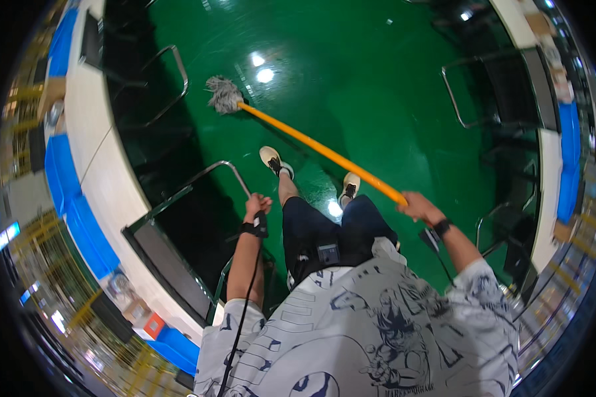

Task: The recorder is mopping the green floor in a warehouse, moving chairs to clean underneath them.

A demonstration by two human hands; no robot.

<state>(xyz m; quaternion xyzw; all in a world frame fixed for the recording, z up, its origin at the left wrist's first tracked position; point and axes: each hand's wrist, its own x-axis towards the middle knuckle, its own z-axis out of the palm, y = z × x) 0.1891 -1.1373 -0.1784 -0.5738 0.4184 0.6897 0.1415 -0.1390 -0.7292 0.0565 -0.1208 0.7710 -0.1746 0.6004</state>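
Note:
My right hand (414, 205) is closed round the upper end of a long yellow mop handle (324, 150), which slants up and left to a grey string mop head (224, 95) resting on the green floor (351, 79). My left hand (258, 203) has its fingers closed on the curved metal tube (235, 171) of a black chair (185, 258) to my left. My feet in pale shoes (269, 157) stand below the handle.
Long pale desks (129, 178) line the left and right, with black chairs (490, 89) along them. Blue trays (89, 231) and small boxes (149, 325) lie on the desks. Yellow railings or racks (49, 278) show beyond the left desk.

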